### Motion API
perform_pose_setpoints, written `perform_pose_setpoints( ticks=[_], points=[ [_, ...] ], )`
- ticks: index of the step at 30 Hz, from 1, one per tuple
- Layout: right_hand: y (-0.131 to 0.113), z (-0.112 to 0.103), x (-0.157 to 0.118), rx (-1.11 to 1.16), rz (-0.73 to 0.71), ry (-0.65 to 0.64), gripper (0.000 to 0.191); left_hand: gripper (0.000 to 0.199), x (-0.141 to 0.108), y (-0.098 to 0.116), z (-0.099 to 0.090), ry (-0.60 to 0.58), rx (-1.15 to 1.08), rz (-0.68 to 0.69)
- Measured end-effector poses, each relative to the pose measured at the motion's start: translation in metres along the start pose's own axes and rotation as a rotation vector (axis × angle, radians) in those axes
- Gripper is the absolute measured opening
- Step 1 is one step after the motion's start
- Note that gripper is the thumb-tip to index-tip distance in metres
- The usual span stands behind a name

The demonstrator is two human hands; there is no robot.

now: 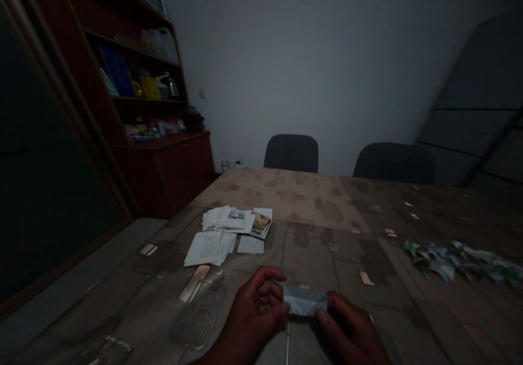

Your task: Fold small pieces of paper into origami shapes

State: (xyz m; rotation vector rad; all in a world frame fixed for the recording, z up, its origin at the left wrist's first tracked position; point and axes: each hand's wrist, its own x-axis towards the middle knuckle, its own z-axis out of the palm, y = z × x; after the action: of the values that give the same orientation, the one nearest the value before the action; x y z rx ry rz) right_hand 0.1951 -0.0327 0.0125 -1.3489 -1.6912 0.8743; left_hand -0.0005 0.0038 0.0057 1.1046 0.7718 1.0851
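Papers (231, 231) on the table (310, 201), folded paper pieces (460, 261) at right, shelf unit (183, 169) left, chairs (291, 153) behind

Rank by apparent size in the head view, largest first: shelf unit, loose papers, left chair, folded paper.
1. Shelf unit
2. Loose papers
3. Left chair and folded paper: these look alike, and the paper's nearness to the camera makes ranking them unsure.
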Motion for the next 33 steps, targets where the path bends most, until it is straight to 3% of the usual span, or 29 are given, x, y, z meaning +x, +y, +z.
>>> perform_pose_setpoints(
  ticks=[10,15,27,33],
  points=[
    [0.004,0.002,0.001,0.046,0.030,0.002,0.037,0.026,-0.001,0.001,0.002,0.034,0.035,-0.001],
    [0.010,0.008,-0.001,0.034,0.048,0.069,0.037,0.025,0.000,0.004,0.002,0.039,0.073,0.002],
    [0.005,0.001,0.001,-0.005,0.024,-0.021,0.036,0.019,-0.005,0.010,0.003,0.008,0.133,-0.026],
    [0.007,0.006,0.000,0.004,-0.022,0.107,0.039,0.019,-0.004,0.011,0.003,0.003,0.164,-0.029]
  ],
)
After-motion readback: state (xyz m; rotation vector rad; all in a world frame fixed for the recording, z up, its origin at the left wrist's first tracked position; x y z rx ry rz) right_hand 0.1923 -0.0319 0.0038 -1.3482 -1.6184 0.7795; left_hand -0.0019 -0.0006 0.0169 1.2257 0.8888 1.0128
